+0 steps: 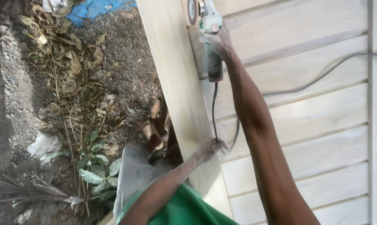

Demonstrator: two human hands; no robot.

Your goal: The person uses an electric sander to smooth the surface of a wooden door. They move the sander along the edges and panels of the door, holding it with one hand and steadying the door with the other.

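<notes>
right hand (218, 41) is clamped round the green angle grinder (209, 37), its disc (192, 11) up at the far end of the pale wooden panel (305, 108). left hand (209, 149) pinches the black cord (214, 108) against the panel's near frame. hands well apart, dry leaves (72, 62) below.

Right arm stretched far forward, right hand (218, 41) clenched tight; left arm bent, left hand (209, 148) pinched closed nearer the body.
</notes>
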